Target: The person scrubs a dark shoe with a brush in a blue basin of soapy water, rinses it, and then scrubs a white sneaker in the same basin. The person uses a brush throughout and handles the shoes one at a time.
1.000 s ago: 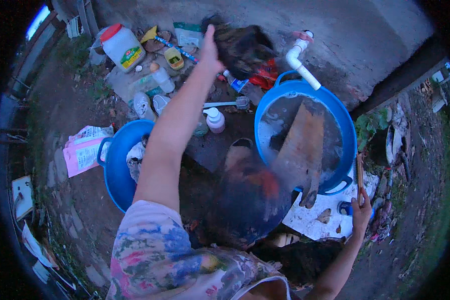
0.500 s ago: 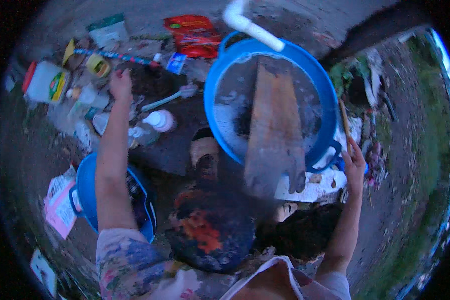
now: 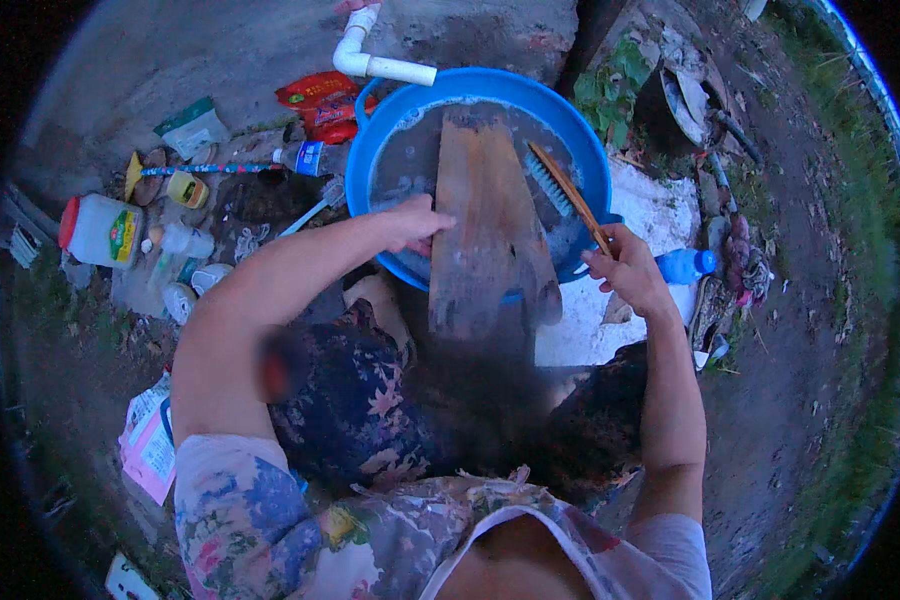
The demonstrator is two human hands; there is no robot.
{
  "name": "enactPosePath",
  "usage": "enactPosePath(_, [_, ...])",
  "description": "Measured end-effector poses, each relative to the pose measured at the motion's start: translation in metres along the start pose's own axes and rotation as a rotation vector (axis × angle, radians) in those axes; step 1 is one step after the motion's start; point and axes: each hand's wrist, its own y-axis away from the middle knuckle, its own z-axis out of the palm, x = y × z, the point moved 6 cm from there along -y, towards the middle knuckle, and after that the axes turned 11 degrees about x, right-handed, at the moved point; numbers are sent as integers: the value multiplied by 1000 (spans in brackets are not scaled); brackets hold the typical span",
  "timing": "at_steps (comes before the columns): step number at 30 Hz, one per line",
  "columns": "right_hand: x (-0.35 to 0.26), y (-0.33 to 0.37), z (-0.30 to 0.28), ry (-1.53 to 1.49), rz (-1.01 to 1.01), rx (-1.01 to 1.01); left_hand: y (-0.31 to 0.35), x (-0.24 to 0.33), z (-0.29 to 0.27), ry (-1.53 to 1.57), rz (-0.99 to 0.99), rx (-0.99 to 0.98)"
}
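A worn wooden board [image 3: 485,215] leans in a big blue tub [image 3: 592,130] of grey, soapy-edged water, its near end reaching out over the rim toward my lap. At the board's left edge is my left hand [image 3: 415,224], fingers curled in and their tips on the wood. My right hand [image 3: 630,268] grips the end of a wooden-handled scrub brush [image 3: 570,188]. The brush tilts over the right side of the tub, its blue-green bristles facing the board and apart from it.
A white elbow pipe [image 3: 390,68] juts over the tub's far rim. Left lie a red-lidded jar [image 3: 102,230], a toilet brush [image 3: 315,208], red packets [image 3: 320,100] and a long-handled tool [image 3: 210,169]. A blue bottle [image 3: 685,265] lies right of my right hand.
My left hand has come from the items on the left to the board's edge. My right hand has brought the brush from outside the tub to over it. The view has shifted.
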Motion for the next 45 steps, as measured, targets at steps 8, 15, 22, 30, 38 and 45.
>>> enactPosePath(8, [-2, 21, -4, -350, 135, -109, 19, 101, 8, 127, 181, 139])
enactPosePath(15, [-10, 34, -5, -413, -170, -37, -5, 119, 31, 692, 298, 198])
enactPosePath(22, [-21, 27, -31, -533, -160, 425, -37, 72, 70, -475, 747, 176])
enactPosePath(30, [-26, 9, -44, -390, -188, 584, -36, 6, 56, -1194, 765, 185])
enactPosePath(38, [-29, -2, -96, -507, -253, 790, -7, 34, -12, -915, 957, 122])
enactPosePath(45, [-35, 14, -99, -514, -241, 822, 4, 55, -63, -384, 749, 380])
